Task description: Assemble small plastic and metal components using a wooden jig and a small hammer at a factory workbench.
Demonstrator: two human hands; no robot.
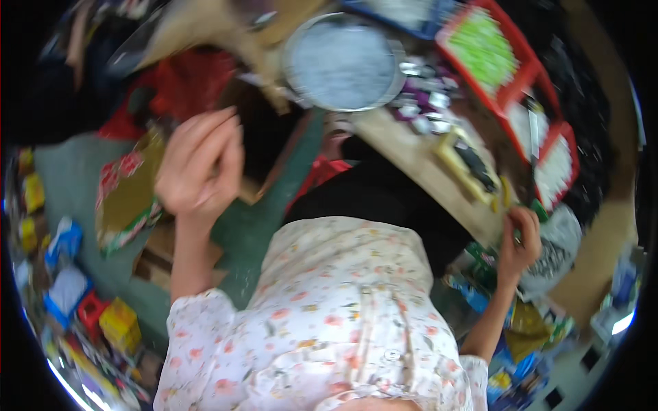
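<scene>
My left hand (202,164) is raised over the floor on the left, smeared by motion, with its fingers curled in toward the thumb. Whether anything sits between them is hidden. My right hand (521,238) is at the right end of the work board (404,147), its fingers pinched together; what they hold, if anything, is too small to make out. Close to its fingertips are a yellow curved piece (506,192) and a small green object (540,210). Just beyond lies a cream tray (447,149) with dark pieces in it.
A round metal basin (293,85) of pale grey pieces stands ahead, beside a pile of purple and silver pieces (428,96). Red compartment trays (510,96) hold light-green and white pieces. Left are an opened carton (120,192) and red bags (181,85); a clear plastic bag (558,240) lies right.
</scene>
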